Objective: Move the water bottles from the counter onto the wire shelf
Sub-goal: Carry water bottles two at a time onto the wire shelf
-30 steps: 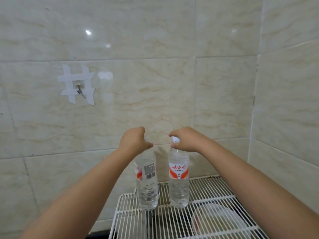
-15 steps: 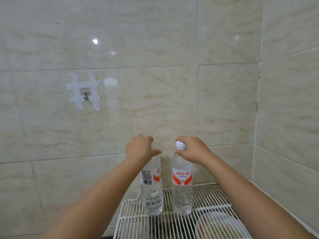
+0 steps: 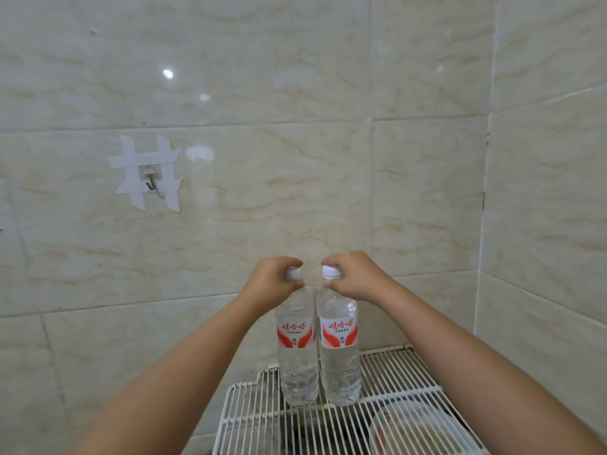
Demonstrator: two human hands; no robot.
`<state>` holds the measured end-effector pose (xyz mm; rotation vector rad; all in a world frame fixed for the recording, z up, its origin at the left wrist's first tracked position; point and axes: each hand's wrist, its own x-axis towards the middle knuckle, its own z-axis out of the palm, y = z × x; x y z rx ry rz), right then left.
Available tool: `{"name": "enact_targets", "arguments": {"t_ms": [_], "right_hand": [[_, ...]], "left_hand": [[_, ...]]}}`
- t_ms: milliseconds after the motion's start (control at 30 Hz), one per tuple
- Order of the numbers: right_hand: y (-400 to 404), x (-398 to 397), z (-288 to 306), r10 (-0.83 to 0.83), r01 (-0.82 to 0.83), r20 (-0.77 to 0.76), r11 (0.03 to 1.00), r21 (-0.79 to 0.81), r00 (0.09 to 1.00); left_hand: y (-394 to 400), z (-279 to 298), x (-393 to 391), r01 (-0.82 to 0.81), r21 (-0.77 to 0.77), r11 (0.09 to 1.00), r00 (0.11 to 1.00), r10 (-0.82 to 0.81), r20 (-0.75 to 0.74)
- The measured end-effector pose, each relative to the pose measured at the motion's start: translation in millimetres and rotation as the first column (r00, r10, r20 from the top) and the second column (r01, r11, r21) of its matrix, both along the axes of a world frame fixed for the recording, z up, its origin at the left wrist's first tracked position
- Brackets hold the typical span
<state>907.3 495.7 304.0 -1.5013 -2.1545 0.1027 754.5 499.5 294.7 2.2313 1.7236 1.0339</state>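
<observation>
1. Left hand (image 3: pixel 274 280): fingers curled round the white cap and neck of the left bottle (image 3: pixel 297 351), gripping it from above. A top grip suits lowering a tall bottle straight onto wires.
2. Right hand (image 3: pixel 353 275): likewise clasped round the cap and neck of the right bottle (image 3: pixel 340 353).
3. Both bottles: upright, side by side, just about touching, bases on the wire shelf (image 3: pixel 249 418) near its back left corner. They appear fully seated, though the wires make the contact hard to confirm.
4. Contents: clear water, filled nearly to the shoulder; caps on; red-and-white labels facing the room.
5. Beneath the shelf: a round, pale lidded container (image 3: pixel 423 428), seen through the wires; contents not discernible.
6. Wall: a taped hook (image 3: pixel 151 178), nothing hanging on it.
7. Judgement: placement looks all but done; release remains.
</observation>
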Motion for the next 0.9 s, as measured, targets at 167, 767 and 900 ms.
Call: {"name": "enact_targets", "arguments": {"t_ms": [167, 767, 900], "right_hand": [[5.8, -4.7, -3.6, 0.000, 0.001, -0.030, 1.000, 0.029, 1.000], [-1.1, -17.4, -23.0, -0.076, 0.078, -0.044, 0.996, 0.040, 0.996], [-20.6, -26.9, -25.6, -0.192, 0.191, 0.003, 0.976, 0.106, 0.981]], "left_hand": [[5.2, -4.3, 3.3, -0.066, 0.011, 0.998, 0.998, 0.065, 0.009], [-19.7, -22.0, 10.4, -0.059, 0.034, 0.998, 0.998, 0.059, -0.005], [-43.2, -32.7, -3.8, -0.220, 0.075, 0.973, 0.975, 0.222, -0.016]]}}
